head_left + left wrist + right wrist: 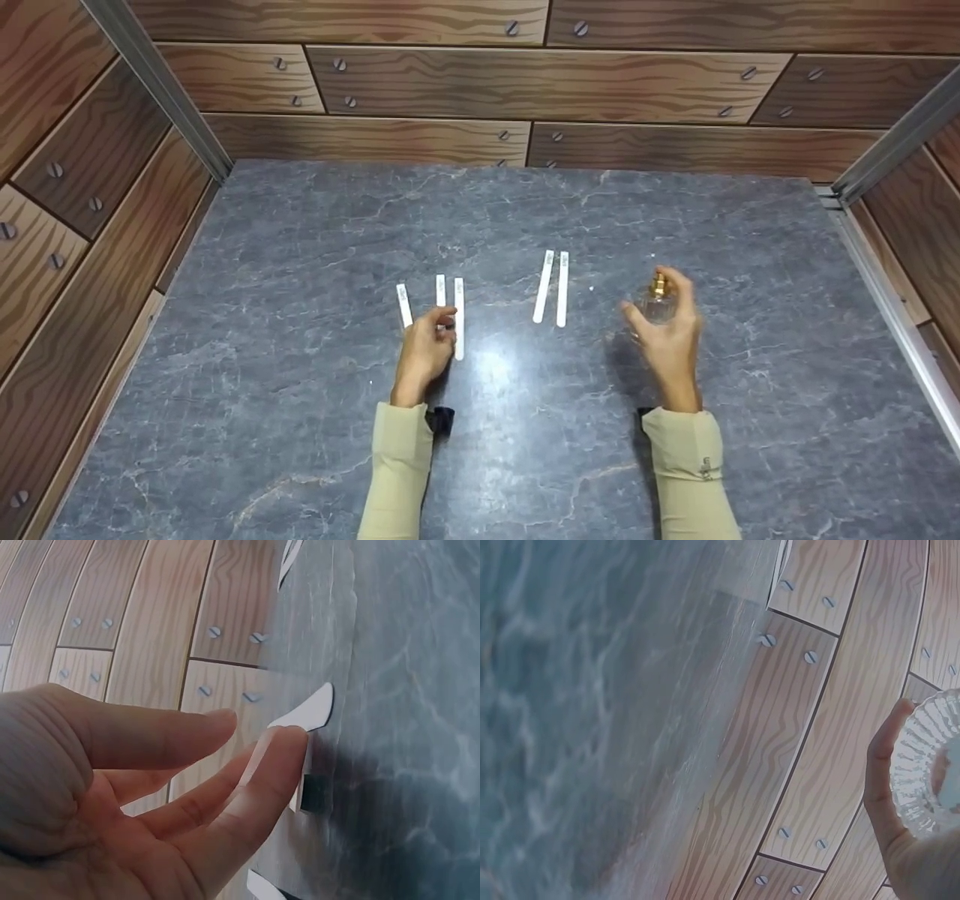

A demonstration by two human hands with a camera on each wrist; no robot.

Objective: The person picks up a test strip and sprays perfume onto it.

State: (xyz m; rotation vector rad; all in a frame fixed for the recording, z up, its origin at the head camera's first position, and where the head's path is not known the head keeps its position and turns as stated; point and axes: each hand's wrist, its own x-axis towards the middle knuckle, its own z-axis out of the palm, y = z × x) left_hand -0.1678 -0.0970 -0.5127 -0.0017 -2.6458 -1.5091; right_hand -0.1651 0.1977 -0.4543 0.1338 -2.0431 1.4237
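Looking down in the head view, the left hand (425, 346) rests on the grey marbled surface (300, 420) with its fingertips on the middle one of three white strips (440, 291); its fingers bend down onto that strip but do not plainly close round it. Another strip (404, 304) lies just to its left and a third strip (458, 319) just to its right, touching the hand's edge. A pair of strips (553, 287) lies well apart to the right, side by side. The right hand (670, 337) is raised above the surface, fingers curled round a clear glass bottle (658, 301) with a gold cap, held upright. Wood-patterned walls (525, 82) enclose the surface on three sides.

At the left wrist, the hand (112, 795) shows nearly straight fingers (262, 772), one fingertip pressing on a white strip (311, 709) whose rounded end lies flat on the surface (412, 727). Another strip end (289, 559) shows at the top.

At the right wrist, the thumb (885, 765) and palm clasp the ribbed glass bottle (922, 765) at the frame's right edge, with the wall (817, 727) and the surface (592, 690) behind.
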